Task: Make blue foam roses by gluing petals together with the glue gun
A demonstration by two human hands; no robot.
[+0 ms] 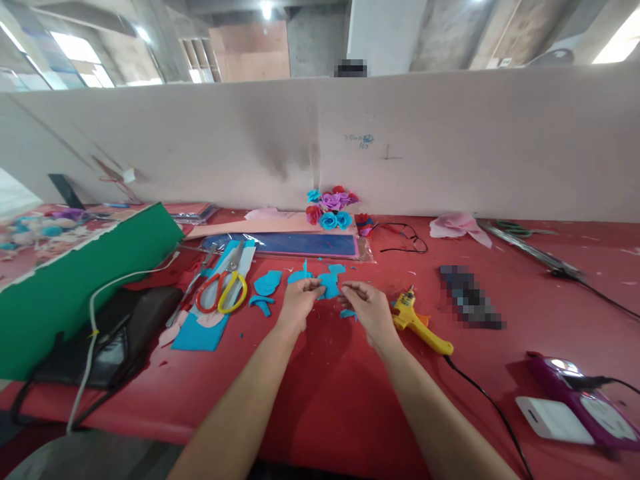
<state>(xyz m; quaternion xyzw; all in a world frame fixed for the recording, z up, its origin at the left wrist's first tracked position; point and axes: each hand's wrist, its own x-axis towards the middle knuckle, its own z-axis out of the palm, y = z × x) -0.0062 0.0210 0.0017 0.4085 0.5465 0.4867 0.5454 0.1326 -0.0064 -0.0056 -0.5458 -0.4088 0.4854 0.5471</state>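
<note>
While a partition [200, 147] backs the red table [325, 400], left hand [299, 303] pinches blue material [330, 285], right hand's [370, 310] grip unclear.

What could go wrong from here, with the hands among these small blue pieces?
The right hand is close to the yellow glue gun; it might knock it, or get burned if the nozzle is hot, which I cannot tell. The black cord runs near the right forearm and could snag. Loose blue pieces could be brushed away.

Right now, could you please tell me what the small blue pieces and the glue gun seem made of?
Small blue pieces: probably matte paper, perhaps foam, from their even colour and thin edges. Glue gun: likely smooth plastic, given its moulded yellow body.
</note>
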